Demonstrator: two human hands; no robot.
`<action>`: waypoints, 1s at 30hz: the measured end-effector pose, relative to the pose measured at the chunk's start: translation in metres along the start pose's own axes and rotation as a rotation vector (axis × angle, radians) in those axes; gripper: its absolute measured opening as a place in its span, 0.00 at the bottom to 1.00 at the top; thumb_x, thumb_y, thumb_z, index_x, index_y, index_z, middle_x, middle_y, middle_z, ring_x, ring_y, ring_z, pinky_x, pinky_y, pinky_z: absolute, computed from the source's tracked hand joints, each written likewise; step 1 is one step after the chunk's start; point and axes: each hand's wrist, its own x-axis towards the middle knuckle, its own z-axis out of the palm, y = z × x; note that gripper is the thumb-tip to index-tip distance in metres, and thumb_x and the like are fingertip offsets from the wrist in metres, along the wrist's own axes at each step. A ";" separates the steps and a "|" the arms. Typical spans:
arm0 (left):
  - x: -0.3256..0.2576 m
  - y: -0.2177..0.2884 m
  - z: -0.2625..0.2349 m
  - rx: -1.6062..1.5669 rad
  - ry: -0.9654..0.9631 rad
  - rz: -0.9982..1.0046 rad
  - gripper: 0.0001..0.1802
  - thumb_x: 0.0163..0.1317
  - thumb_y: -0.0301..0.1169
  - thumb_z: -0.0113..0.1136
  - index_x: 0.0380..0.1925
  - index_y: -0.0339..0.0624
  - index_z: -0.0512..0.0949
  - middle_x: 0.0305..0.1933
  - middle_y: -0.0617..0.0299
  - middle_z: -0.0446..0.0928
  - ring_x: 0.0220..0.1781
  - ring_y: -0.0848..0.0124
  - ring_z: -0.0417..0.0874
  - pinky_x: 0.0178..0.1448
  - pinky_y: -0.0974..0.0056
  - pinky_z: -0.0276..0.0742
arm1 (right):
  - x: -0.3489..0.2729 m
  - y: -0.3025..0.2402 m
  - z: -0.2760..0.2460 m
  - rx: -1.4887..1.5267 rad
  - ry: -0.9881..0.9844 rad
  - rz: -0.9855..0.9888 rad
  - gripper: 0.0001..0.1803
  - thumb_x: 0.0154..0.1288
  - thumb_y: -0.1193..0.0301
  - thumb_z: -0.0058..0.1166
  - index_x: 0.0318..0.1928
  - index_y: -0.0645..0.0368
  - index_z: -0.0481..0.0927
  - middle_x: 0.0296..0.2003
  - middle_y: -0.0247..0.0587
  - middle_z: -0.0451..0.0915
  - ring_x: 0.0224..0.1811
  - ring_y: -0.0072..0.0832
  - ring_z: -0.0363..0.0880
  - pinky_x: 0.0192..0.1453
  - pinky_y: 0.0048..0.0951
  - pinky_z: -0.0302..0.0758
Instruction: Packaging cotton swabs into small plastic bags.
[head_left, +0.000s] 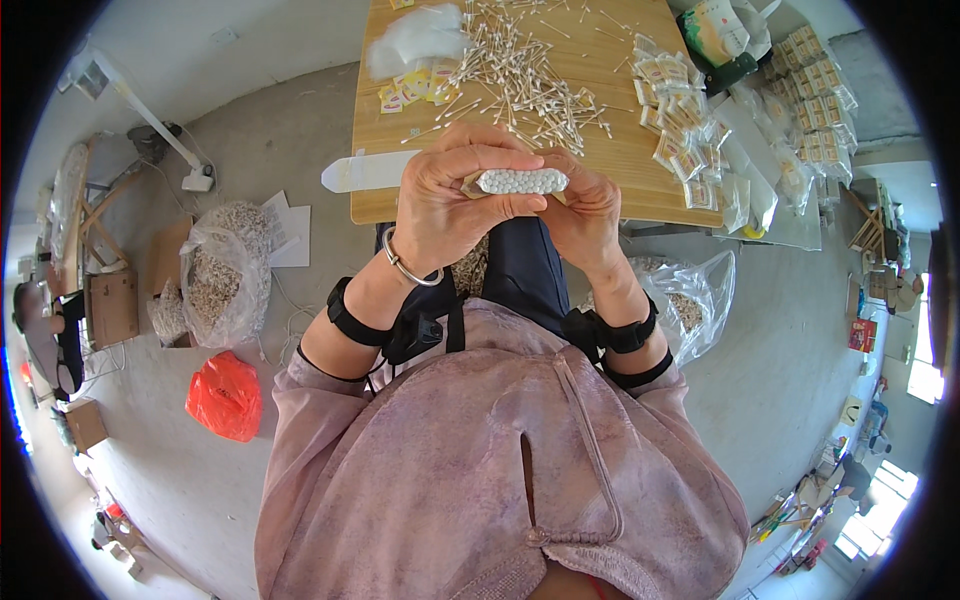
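Note:
Between my two hands, above the table's near edge, is a tight bundle of cotton swabs [523, 181] with its white tips facing up toward me. My left hand [455, 185] is closed round the bundle's left side, thumb below and fingers above. On the right side, my right hand [583, 205] presses its fingers against the same bundle. Whether a wrapper surrounds the sticks is hidden by my fingers. Past my hands, a heap of loose cotton swabs [520, 80] lies scattered over the wooden table [620, 190].
Packed small bags of swabs [680, 115] pile up on the table's right side. A clear plastic bag [418, 40] and yellow cards [415, 88] lie at the back left. A white strip [368, 171] overhangs the left edge. Floor: a large swab-filled bag [228, 270], a red bag [225, 397].

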 end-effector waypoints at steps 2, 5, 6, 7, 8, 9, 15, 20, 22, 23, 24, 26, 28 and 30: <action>-0.001 0.003 0.001 -0.022 0.004 -0.035 0.19 0.41 0.27 0.75 0.37 0.44 0.83 0.40 0.64 0.78 0.41 0.74 0.78 0.45 0.70 0.74 | -0.001 0.000 0.001 0.004 0.007 0.017 0.15 0.50 0.84 0.58 0.41 0.60 0.81 0.35 0.38 0.80 0.39 0.27 0.78 0.44 0.24 0.72; 0.003 0.008 0.003 -0.015 0.007 -0.091 0.18 0.42 0.28 0.74 0.36 0.44 0.83 0.41 0.64 0.79 0.43 0.72 0.78 0.46 0.68 0.74 | -0.002 0.004 0.001 0.019 0.012 -0.044 0.16 0.51 0.85 0.57 0.41 0.59 0.81 0.35 0.37 0.80 0.40 0.26 0.78 0.44 0.23 0.72; 0.005 0.009 0.004 0.014 0.008 -0.110 0.18 0.42 0.29 0.74 0.36 0.44 0.82 0.41 0.63 0.80 0.43 0.71 0.78 0.47 0.67 0.73 | -0.001 0.005 0.001 0.043 -0.003 -0.034 0.16 0.51 0.85 0.57 0.42 0.59 0.81 0.36 0.38 0.80 0.40 0.26 0.78 0.45 0.23 0.72; 0.006 0.010 0.004 0.014 0.007 -0.111 0.18 0.42 0.29 0.74 0.36 0.44 0.82 0.41 0.63 0.80 0.43 0.71 0.78 0.47 0.67 0.73 | -0.001 0.005 0.001 0.067 -0.019 -0.023 0.17 0.51 0.85 0.56 0.43 0.58 0.81 0.36 0.38 0.80 0.40 0.26 0.78 0.45 0.23 0.72; 0.007 0.011 0.004 0.070 -0.026 -0.070 0.17 0.41 0.29 0.74 0.34 0.44 0.82 0.40 0.64 0.80 0.43 0.70 0.78 0.47 0.67 0.73 | -0.002 0.004 0.002 0.068 -0.018 -0.023 0.17 0.51 0.85 0.56 0.43 0.58 0.81 0.36 0.38 0.80 0.40 0.26 0.78 0.45 0.23 0.72; 0.008 0.011 0.004 0.126 -0.059 -0.030 0.16 0.41 0.29 0.74 0.33 0.44 0.82 0.40 0.65 0.81 0.44 0.69 0.77 0.48 0.66 0.73 | -0.004 0.002 0.004 0.090 0.005 0.003 0.17 0.51 0.85 0.56 0.43 0.59 0.81 0.36 0.38 0.81 0.40 0.26 0.78 0.45 0.23 0.72; 0.011 0.013 0.003 0.251 -0.068 0.104 0.14 0.39 0.28 0.75 0.29 0.46 0.83 0.35 0.66 0.82 0.43 0.69 0.77 0.48 0.66 0.72 | -0.003 0.002 0.002 0.000 -0.003 -0.063 0.18 0.51 0.85 0.56 0.44 0.60 0.81 0.37 0.40 0.81 0.40 0.27 0.79 0.44 0.23 0.73; 0.013 0.008 0.001 0.232 -0.092 0.102 0.15 0.39 0.28 0.75 0.30 0.45 0.83 0.36 0.66 0.82 0.43 0.70 0.77 0.49 0.66 0.72 | -0.002 -0.001 0.002 -0.028 0.008 -0.071 0.18 0.50 0.85 0.56 0.44 0.60 0.81 0.36 0.41 0.81 0.39 0.27 0.79 0.43 0.23 0.73; 0.012 0.010 0.002 0.217 -0.121 0.108 0.16 0.40 0.29 0.75 0.32 0.44 0.83 0.38 0.64 0.82 0.44 0.70 0.78 0.50 0.66 0.72 | -0.003 0.000 0.001 -0.035 -0.011 -0.061 0.17 0.51 0.85 0.56 0.43 0.60 0.81 0.36 0.41 0.81 0.40 0.26 0.80 0.43 0.24 0.74; 0.011 0.014 0.004 0.099 -0.085 -0.015 0.17 0.40 0.29 0.75 0.34 0.43 0.82 0.40 0.63 0.81 0.44 0.70 0.78 0.51 0.66 0.72 | -0.003 0.001 0.001 -0.035 -0.009 -0.061 0.17 0.51 0.85 0.56 0.43 0.60 0.81 0.36 0.41 0.81 0.40 0.26 0.80 0.43 0.24 0.74; 0.010 0.016 0.006 -0.018 -0.049 -0.137 0.19 0.41 0.30 0.75 0.36 0.42 0.81 0.42 0.61 0.81 0.45 0.70 0.78 0.52 0.66 0.72 | -0.001 0.002 0.002 0.029 -0.008 -0.047 0.16 0.51 0.86 0.56 0.42 0.60 0.81 0.37 0.41 0.81 0.40 0.26 0.80 0.43 0.24 0.74; 0.010 0.012 0.004 -0.067 -0.010 -0.086 0.19 0.42 0.30 0.75 0.36 0.41 0.80 0.43 0.60 0.80 0.46 0.70 0.78 0.53 0.66 0.72 | 0.000 0.001 0.002 0.094 -0.006 -0.035 0.16 0.51 0.86 0.55 0.42 0.60 0.82 0.37 0.40 0.81 0.40 0.26 0.80 0.43 0.24 0.74; 0.007 0.007 0.000 -0.119 0.031 -0.036 0.20 0.42 0.30 0.75 0.37 0.41 0.80 0.44 0.58 0.79 0.46 0.69 0.79 0.55 0.66 0.72 | 0.000 -0.001 0.001 0.046 0.026 -0.043 0.16 0.51 0.86 0.56 0.41 0.59 0.82 0.37 0.39 0.81 0.40 0.26 0.79 0.44 0.24 0.75; 0.005 0.004 -0.004 0.003 -0.024 0.039 0.18 0.41 0.28 0.75 0.35 0.41 0.79 0.42 0.59 0.80 0.46 0.68 0.80 0.58 0.65 0.70 | 0.000 0.000 0.000 0.041 0.021 -0.048 0.16 0.50 0.86 0.58 0.41 0.60 0.82 0.36 0.39 0.81 0.39 0.26 0.80 0.44 0.25 0.75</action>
